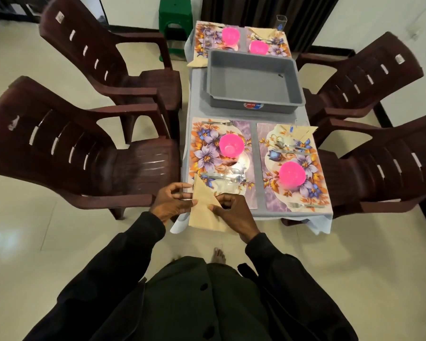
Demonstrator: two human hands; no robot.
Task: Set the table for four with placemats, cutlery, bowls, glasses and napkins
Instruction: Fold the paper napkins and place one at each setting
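Note:
A beige napkin (203, 209), folded into a triangle, hangs over the near left corner of the table. My left hand (171, 201) pinches its left edge and my right hand (231, 212) pinches its right side. Just beyond lies the near left floral placemat (202, 156) with a pink bowl (231, 144), a fork (218, 123), cutlery and a clear glass (233, 177) lying on it. The near right placemat (312, 193) carries a pink bowl (292, 175), cutlery, a glass and a folded napkin (304, 132). Two far placemats hold pink bowls (230, 36) (258, 47).
A grey tub (253, 81) with nothing in it sits mid-table on the grey cloth. Dark red plastic chairs stand two on the left (84, 148) and two on the right (384, 166). A green stool (175, 18) stands beyond the far end. A tall glass (281, 22) is at the far right.

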